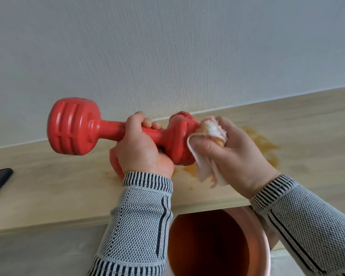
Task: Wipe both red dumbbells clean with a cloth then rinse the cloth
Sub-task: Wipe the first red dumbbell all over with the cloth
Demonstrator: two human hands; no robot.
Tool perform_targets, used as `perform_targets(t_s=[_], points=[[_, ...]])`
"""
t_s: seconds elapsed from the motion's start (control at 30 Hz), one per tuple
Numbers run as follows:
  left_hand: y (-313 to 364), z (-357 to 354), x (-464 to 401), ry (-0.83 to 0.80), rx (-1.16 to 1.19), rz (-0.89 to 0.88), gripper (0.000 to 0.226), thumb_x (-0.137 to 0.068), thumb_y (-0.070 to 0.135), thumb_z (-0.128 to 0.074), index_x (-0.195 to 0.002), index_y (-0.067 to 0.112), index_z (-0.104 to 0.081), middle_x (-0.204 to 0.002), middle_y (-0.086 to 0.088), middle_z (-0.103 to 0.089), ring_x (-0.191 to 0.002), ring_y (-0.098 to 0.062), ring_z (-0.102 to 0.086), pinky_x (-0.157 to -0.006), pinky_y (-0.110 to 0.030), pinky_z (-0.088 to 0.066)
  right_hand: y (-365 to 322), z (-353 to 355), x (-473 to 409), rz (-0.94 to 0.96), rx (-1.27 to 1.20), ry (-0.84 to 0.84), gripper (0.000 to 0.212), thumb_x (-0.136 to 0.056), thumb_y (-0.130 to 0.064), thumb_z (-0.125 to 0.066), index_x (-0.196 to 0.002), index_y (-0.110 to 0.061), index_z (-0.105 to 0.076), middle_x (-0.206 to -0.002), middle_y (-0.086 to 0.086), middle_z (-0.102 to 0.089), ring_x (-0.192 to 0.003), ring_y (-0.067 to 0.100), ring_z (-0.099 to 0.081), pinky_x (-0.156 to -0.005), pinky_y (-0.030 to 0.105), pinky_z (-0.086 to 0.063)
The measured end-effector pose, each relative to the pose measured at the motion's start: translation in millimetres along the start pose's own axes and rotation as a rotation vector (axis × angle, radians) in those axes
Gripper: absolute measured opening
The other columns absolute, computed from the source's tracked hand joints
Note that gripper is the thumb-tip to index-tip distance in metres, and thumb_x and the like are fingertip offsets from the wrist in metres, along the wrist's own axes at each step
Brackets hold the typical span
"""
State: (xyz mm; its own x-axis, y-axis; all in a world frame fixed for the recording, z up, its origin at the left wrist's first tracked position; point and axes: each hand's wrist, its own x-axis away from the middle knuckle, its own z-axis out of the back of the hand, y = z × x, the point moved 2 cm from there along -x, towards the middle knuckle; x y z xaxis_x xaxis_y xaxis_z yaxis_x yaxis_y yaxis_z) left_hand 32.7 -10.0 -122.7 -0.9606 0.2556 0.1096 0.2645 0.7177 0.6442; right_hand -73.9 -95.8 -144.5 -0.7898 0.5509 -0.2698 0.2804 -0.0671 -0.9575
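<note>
- Red dumbbell (76, 127) is held above the tabletop (48, 186); the left hand (141, 148) makes a closed grip around its handle.
- Right hand (233, 154) pinches the cloth (209, 132), pressed on the dumbbell head just right of that grip.

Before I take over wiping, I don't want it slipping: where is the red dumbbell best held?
Grip the red dumbbell on its narrow handle, from the near side, as the left hand does. The handle is slim enough for fingers to wrap, and the bulging heads stop sliding, leaving the right head free for the cloth.
</note>
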Motion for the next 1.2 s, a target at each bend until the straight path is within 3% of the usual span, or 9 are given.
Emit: perform_targets(t_s=[0.23,0.37,0.47,0.57,0.7,0.87,0.97,1.1,1.2], points=[[0.8,2.3,-3.8,0.025,0.004,-0.028,0.029,-0.088,0.010,-0.063,-0.064,0.019,-0.051,-0.055,0.007,-0.049,-0.051,-0.010,-0.051,-0.061,-0.027,-0.049,-0.2,-4.2,-3.7,-0.171,-0.351,0.140,0.018,-0.090,-0.028,-0.060,-0.078,-0.014,-0.060,-0.060,0.001,-0.058,-0.053,0.016,-0.058,-0.052,0.034,-0.045],[4.5,4.4,-8.4,0.043,-0.028,-0.101,0.025,-0.086,0.011,-0.063,-0.066,0.018,-0.050,-0.058,0.006,-0.048,-0.052,-0.011,-0.050,-0.071,-0.034,-0.055,-3.7,-7.7,0.3,0.045,-0.024,0.059,0.010,-0.076,-0.020,-0.067,-0.076,-0.018,-0.057,-0.060,-0.011,-0.057,-0.056,0.004,-0.052,-0.054,0.017,-0.044],[4.2,4.5,-6.3,0.068,-0.086,-0.169,0.028,-0.085,0.010,-0.063,-0.061,0.018,-0.050,-0.054,0.007,-0.049,-0.050,-0.011,-0.051,-0.062,-0.030,-0.052,6.3,-11.5,2.0,0.035,0.124,0.060,0.022,-0.074,-0.020,-0.076,-0.087,-0.020,-0.058,-0.064,-0.014,-0.063,-0.059,0.000,-0.058,-0.057,0.016,-0.046],[0.9,2.2,-2.2,0.048,-0.138,-0.228,0.032,-0.085,0.007,-0.062,-0.058,0.017,-0.050,-0.050,0.006,-0.049,-0.049,-0.012,-0.052,-0.055,-0.026,-0.048,15.3,-13.6,0.4,-0.042,0.004,0.139,0.027,-0.069,-0.023,-0.074,-0.091,-0.015,-0.060,-0.070,-0.009,-0.066,-0.067,0.006,-0.063,-0.063,0.025,-0.050],[-2.2,-0.6,1.8,0.012,-0.196,-0.287,0.030,-0.085,0.006,-0.062,-0.059,0.016,-0.049,-0.050,0.006,-0.049,-0.051,-0.013,-0.052,-0.055,-0.026,-0.049,12.3,-8.3,-4.0,-0.145,-0.106,0.239,0.027,-0.080,-0.029,-0.074,-0.091,-0.009,-0.060,-0.072,0.002,-0.064,-0.057,0.015,-0.064,-0.051,0.038,-0.052],[-5.3,-1.4,4.3,0.003,-0.237,-0.342,0.030,-0.084,0.005,-0.063,-0.061,0.016,-0.048,-0.051,0.006,-0.050,-0.051,-0.014,-0.053,-0.058,-0.029,-0.049,3.4,13.7,-8.2,0.116,0.365,0.586,0.021,-0.085,-0.025,-0.071,-0.080,-0.027,-0.050,-0.074,-0.007,-0.061,-0.062,0.003,-0.060,-0.056,0.023,-0.051],[-6.6,-4.1,5.9,0.013,-0.245,-0.356,0.032,-0.084,0.004,-0.063,-0.058,0.017,-0.048,-0.049,0.006,-0.050,-0.051,-0.015,-0.052,-0.058,-0.030,-0.049,7.1,3.2,-5.8,0.205,0.489,0.392,0.018,-0.073,-0.029,-0.062,-0.081,-0.029,-0.047,-0.081,-0.003,-0.059,-0.070,0.015,-0.056,-0.064,0.033,-0.049],[-3.7,-2.9,1.9,0.055,-0.229,-0.353,0.027,-0.084,0.006,-0.063,-0.063,0.015,-0.048,-0.049,0.007,-0.051,-0.049,-0.013,-0.054,-0.060,-0.032,-0.052,6.2,-7.0,1.2,0.229,0.506,0.141,0.032,-0.067,-0.051,-0.046,-0.092,-0.032,-0.051,-0.096,-0.007,-0.047,-0.085,0.001,-0.050,-0.075,0.014,-0.040],[-2.7,0.6,-1.3,0.064,-0.194,-0.302,0.026,-0.085,0.008,-0.063,-0.065,0.014,-0.048,-0.049,0.008,-0.050,-0.047,-0.010,-0.053,-0.063,-0.035,-0.055,6.3,-8.9,5.0,0.323,0.527,0.172,0.011,-0.079,-0.041,-0.056,-0.085,-0.033,-0.055,-0.095,-0.006,-0.051,-0.084,0.001,-0.052,-0.076,0.012,-0.041]])
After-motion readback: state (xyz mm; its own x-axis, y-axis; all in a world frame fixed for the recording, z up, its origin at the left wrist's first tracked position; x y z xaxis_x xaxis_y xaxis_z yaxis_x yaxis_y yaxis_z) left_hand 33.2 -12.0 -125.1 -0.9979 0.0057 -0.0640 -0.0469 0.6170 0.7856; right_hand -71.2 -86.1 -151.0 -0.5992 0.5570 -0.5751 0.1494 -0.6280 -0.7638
